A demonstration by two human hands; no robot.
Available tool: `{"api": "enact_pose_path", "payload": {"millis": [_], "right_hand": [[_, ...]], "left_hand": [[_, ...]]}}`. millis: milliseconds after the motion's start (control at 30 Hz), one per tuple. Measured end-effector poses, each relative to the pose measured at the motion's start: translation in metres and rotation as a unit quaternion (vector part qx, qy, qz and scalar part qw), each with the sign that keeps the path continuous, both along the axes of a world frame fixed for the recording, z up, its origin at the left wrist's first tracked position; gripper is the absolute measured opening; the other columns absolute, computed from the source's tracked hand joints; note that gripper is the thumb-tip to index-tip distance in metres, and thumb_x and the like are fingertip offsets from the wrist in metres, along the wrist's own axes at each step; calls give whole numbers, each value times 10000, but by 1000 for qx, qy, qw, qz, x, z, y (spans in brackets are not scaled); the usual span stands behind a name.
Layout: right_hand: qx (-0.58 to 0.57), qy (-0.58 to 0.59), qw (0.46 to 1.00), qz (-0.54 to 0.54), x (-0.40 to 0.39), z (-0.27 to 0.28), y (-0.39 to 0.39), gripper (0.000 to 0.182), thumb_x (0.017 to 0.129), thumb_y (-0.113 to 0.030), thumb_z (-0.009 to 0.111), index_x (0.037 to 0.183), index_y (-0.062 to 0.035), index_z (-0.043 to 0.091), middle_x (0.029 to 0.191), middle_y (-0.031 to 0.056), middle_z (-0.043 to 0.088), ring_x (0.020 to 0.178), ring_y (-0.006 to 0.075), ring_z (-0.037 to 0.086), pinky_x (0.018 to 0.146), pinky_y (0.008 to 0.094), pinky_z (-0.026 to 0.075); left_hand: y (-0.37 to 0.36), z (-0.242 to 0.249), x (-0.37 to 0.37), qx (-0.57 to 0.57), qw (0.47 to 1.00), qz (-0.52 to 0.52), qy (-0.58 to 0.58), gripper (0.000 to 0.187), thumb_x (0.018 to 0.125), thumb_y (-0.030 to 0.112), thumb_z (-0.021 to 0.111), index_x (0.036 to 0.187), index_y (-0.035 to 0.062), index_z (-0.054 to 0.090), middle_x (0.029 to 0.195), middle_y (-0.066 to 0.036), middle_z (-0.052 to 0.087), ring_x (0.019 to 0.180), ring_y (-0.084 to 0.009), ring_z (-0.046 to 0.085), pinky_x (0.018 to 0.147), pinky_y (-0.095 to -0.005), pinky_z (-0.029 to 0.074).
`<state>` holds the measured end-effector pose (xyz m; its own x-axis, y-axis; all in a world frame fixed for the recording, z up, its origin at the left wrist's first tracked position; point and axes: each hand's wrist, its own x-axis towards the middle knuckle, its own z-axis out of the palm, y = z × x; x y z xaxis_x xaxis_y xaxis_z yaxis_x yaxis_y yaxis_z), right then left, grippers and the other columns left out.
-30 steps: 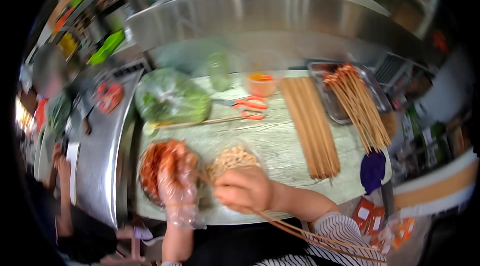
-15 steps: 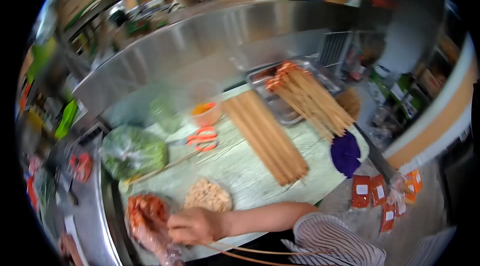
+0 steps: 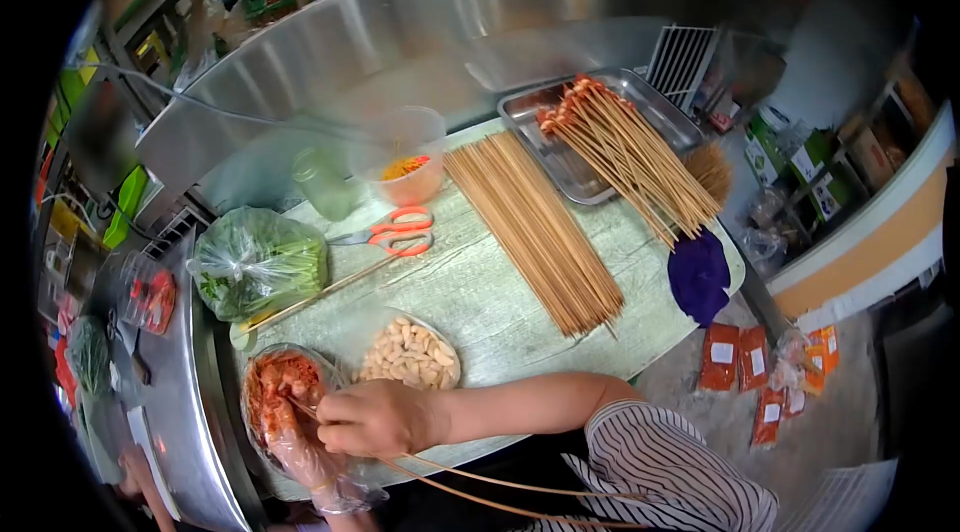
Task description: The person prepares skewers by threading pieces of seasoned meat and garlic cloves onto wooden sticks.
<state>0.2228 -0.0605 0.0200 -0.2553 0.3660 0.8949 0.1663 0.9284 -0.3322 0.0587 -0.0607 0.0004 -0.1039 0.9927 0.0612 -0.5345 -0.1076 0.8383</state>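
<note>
My left hand (image 3: 305, 447) wears a thin clear plastic glove. Its fingers are bent over raw, red-marinated meat (image 3: 270, 387) in a bowl at the table's near left, closed round a piece. My right hand (image 3: 375, 419) is bare and grips thin bamboo skewers (image 3: 480, 494), whose long ends trail right past my striped sleeve. One skewer tip reaches the meat between the left fingers. Just behind the right hand sits a dish of pale, chunky pieces (image 3: 408, 354).
Bundled bamboo sticks (image 3: 535, 232) lie mid-table. Filled skewers (image 3: 640, 157) rest across a metal tray (image 3: 590, 197). Orange-handled scissors (image 3: 402, 230), bagged greens (image 3: 260, 267) and a plastic tub (image 3: 425, 187) stand behind. A purple cloth (image 3: 698, 277) lies right. Another person's hand (image 3: 145, 477) shows far left.
The view has tilted and sharpened. My right hand has shifted slightly left towards the meat, and a skewer tip now shows at the left fingers.
</note>
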Motion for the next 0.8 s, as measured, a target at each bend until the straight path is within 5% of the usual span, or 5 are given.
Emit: {"api": "enact_pose_path", "payload": {"millis": [200,333,467,600,800], "right_hand": [[-111,27,993,-6,15,22,-10,107,804,-90,617,873,-38,553,791,93,499,651,243,560,536,337,458],[-290,189,933,96,36,29,-27,95,843,-115,587,844,-19,583,838,78,580,719,165,576,657,276,462],[-463,345,810,100,77,12,-55,164,911,-120,513,952,25,577,903,98,618,775,156,605,718,270,502],[-334,473,813,-60,154,-4,-76,178,934,-86,432,1017,15,552,911,119,620,798,181,621,729,301,534],[-257,565,739,-262,273,2,-32,396,968,-263,385,1217,44,407,1174,188,528,1018,267,574,878,360,459]], "left_hand": [[26,16,-10,104,994,20,-31,425,905,195,522,1260,-12,413,1130,-103,534,1028,-190,529,922,-352,441],[34,17,-35,46,988,139,45,514,936,252,461,1363,16,299,1299,-145,448,1175,-243,460,991,-359,392],[24,15,-36,70,992,82,63,577,924,338,474,1397,78,270,1367,-195,361,1247,-270,392,1042,-375,304],[28,1,-39,38,991,127,35,591,923,370,462,1400,83,264,1403,-225,278,1270,-303,352,1063,-384,264],[30,-26,-56,25,995,87,31,524,929,279,456,1377,58,299,1337,-147,404,1210,-258,418,1030,-371,331]]}}
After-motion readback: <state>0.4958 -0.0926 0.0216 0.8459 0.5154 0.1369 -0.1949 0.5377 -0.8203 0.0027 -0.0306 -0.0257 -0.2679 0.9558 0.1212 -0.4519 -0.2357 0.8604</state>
